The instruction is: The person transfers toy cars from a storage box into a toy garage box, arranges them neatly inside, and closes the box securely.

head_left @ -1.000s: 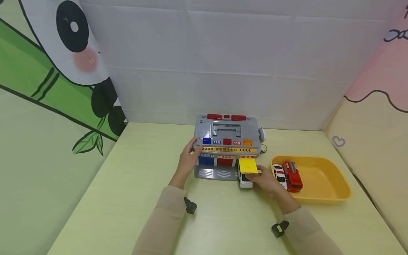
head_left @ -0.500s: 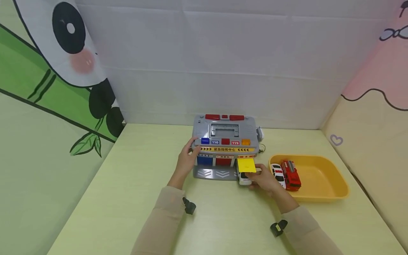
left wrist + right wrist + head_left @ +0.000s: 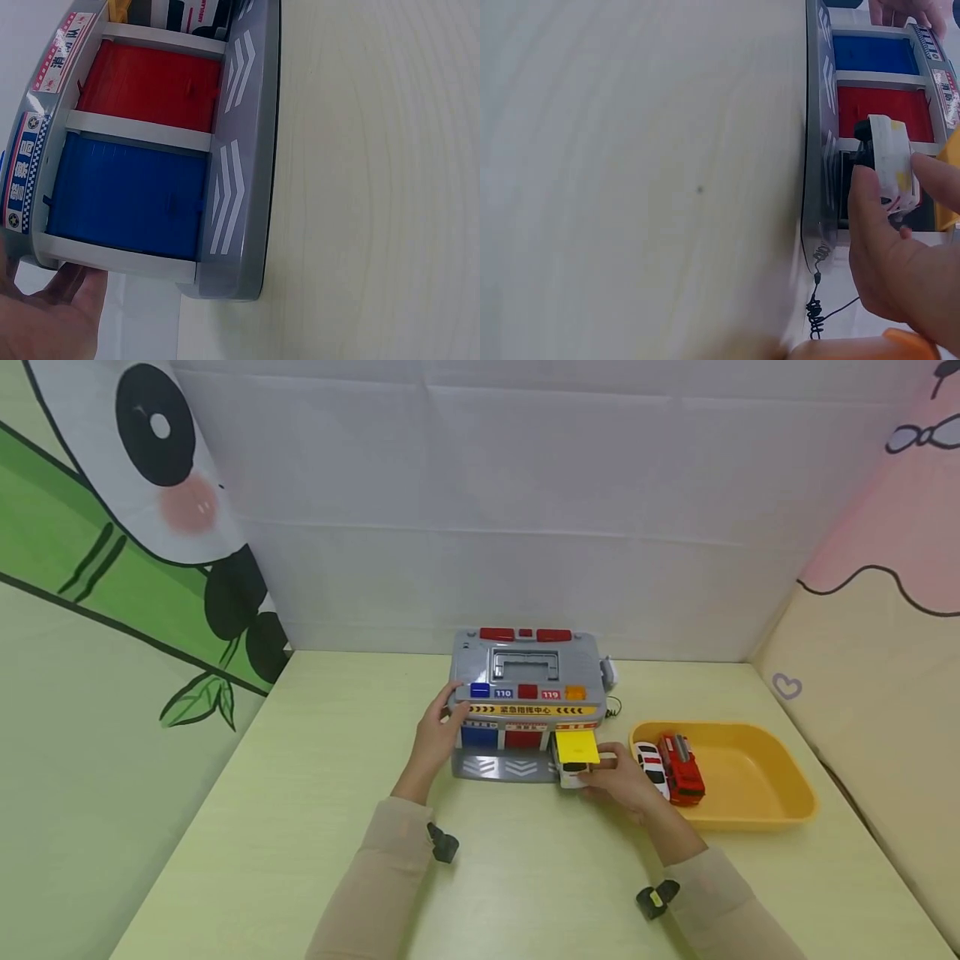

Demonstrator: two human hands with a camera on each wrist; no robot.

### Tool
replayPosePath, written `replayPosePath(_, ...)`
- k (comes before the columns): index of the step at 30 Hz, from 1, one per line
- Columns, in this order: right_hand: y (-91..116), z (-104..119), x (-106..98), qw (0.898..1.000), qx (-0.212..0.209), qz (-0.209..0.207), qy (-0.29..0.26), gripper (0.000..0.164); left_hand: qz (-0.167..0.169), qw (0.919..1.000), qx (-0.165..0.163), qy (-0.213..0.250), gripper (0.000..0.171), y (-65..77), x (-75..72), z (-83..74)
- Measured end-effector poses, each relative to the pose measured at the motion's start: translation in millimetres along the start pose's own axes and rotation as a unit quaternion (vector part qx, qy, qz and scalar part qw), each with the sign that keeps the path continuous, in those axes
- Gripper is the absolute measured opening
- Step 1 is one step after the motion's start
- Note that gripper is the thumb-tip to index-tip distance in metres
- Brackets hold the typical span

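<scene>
A grey toy garage (image 3: 480, 670) stands at the back of the table, its blue door (image 3: 127, 195) and red door (image 3: 150, 86) down. On the right, the yellow door (image 3: 577, 747) is raised over its bay. My right hand (image 3: 624, 783) pinches a white toy car (image 3: 891, 159) between thumb and fingers at that bay. Its rear end still shows below the yellow door in the head view; the front is hidden inside. My left hand (image 3: 435, 739) grips the garage's left side, thumb at the front and fingers round the edge.
Right of the garage sits a yellow tray (image 3: 757, 777) holding a red toy fire truck (image 3: 682, 770) and a white toy car with red markings (image 3: 651, 768). A coiled cord (image 3: 815, 311) hangs at the garage's right side. A white cloth backdrop (image 3: 480, 527) rises behind.
My right hand has pushed the white car farther into the bay under the yellow door, so less of it sticks out. The left hand keeps its grip on the garage.
</scene>
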State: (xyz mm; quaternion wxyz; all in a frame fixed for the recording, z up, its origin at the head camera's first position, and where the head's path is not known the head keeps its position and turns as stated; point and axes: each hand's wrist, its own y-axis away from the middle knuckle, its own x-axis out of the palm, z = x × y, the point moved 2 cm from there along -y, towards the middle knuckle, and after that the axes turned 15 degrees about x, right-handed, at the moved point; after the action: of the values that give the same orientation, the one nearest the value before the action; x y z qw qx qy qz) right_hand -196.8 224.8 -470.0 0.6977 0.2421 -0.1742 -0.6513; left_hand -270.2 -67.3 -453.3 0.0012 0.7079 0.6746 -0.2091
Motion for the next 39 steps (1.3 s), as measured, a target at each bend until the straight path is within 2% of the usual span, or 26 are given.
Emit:
replayPosePath(6,2.8,-1.3,-3.3,0.999,-0.018,-0.01,0.046,0.042,0.002,1.0,0.007,0.001,0.046,-0.2,-1.1,-0.1)
replayPosePath(17,5.9,-5.6,-3.9,0.996,-0.033,-0.016,0.085,0.031,0.004,1.0,0.003,0.0,0.046,0.5,-0.2,-0.8)
replayPosePath(27,0.9,-3.5,-1.8,0.994,-0.034,-0.03,0.098,0.043,0.005,1.0,-0.004,-0.002,0.047,0.2,0.0,-0.5)
replayPosePath(39,-4.9,1.0,-3.6,0.994,-0.026,-0.007,0.11,0.063,0.005,0.9999,-0.014,-0.007,0.048,-0.4,0.6,0.2)
